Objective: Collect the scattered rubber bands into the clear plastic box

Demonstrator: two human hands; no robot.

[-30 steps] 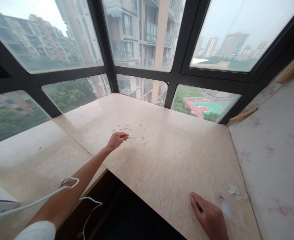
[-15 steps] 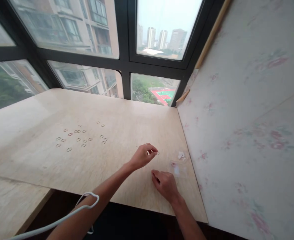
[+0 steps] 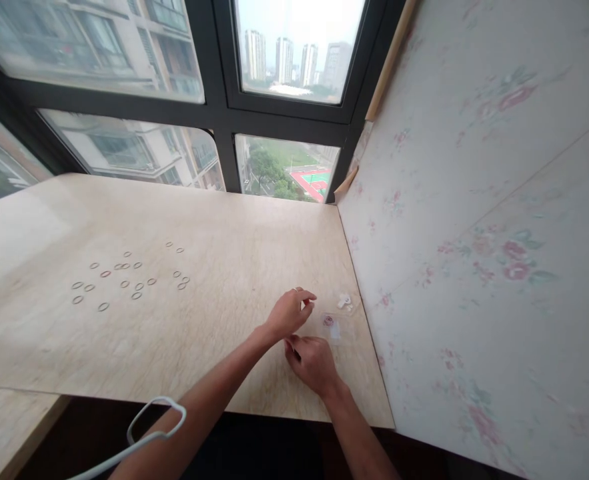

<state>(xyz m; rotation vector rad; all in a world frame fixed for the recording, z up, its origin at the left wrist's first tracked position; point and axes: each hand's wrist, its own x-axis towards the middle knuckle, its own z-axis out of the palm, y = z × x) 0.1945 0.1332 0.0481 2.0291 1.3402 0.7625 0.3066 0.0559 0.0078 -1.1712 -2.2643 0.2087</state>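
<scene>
My left hand [image 3: 290, 312] reaches over the right part of the pale marbled counter [image 3: 234, 253]. Its thumb and index fingertips are slightly apart, and I see nothing between them. A thin band circles one of its fingers. Just below it, my right hand [image 3: 314, 363] rests on the counter with curled fingers and the thumb pressed in; what it holds, if anything, is hidden. Right of both hands lies a clear plastic bag [image 3: 345, 328] with small reddish rings in it. A white clip-like piece [image 3: 344, 301] is just beyond. Several thin rings [image 3: 125, 285], one of them red [image 3: 105, 274], are scattered at left.
A wallpapered wall [image 3: 454, 267] bounds the counter on the right. Dark-framed windows [image 3: 219, 113] stand along the back. A white cable [image 3: 159, 417] loops over my left forearm, and the counter's front edge drops to a dark space.
My left hand has gone from the scattered rings to beside my right hand, carrying a thin ring half a second ago; that ring no longer shows at its fingertips. The view has swung right.
</scene>
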